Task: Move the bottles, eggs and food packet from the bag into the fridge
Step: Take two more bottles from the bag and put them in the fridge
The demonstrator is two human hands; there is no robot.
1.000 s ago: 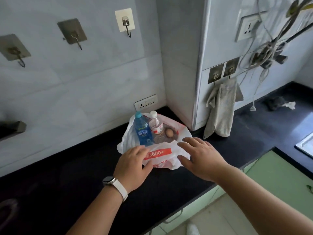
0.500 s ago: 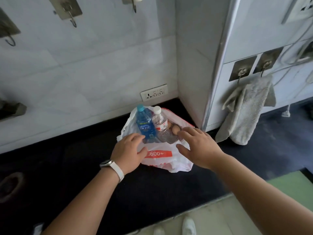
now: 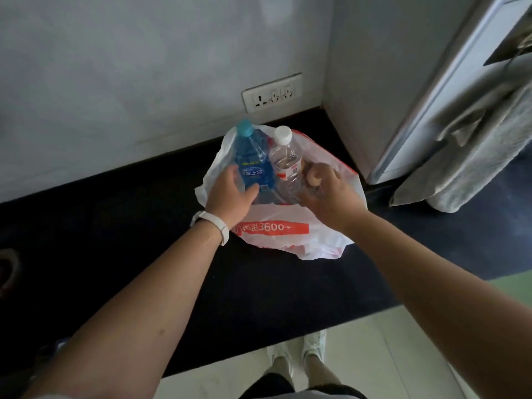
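Pale wall panels rise behind a dark bench [image 3: 115,226], with a white wall socket [image 3: 272,93] set low at twelve o'clock from the bag. That bag [image 3: 316,240], thin white plastic with its mouth spread open, sits on the bench near the corner. A red band across its front reads "3600+"; the characters before the number are too blurred to read. Inside it two bottles sit side by side and touching, caps toward twelve o'clock. The blue bottle [image 3: 253,159] is at nine o'clock, with a light blue cap and a blue label whose white writing I cannot make out. The clear bottle [image 3: 286,165] is at three o'clock of it, with a white cap and a red and white label, also unreadable. The left hand [image 3: 230,197], a white wristband [image 3: 214,226] on its wrist, reaches in from seven o'clock and grips the blue bottle low down, thumb across the label and fingers round the far side. The right hand [image 3: 331,197] comes in from five o'clock, its fingers curled round a brown egg [image 3: 313,177] just beside the clear bottle, inside the bag. A grey towel [image 3: 475,156] hangs at three o'clock. At six o'clock, pale shoes [image 3: 288,358] stand on a light tiled floor [image 3: 388,355].
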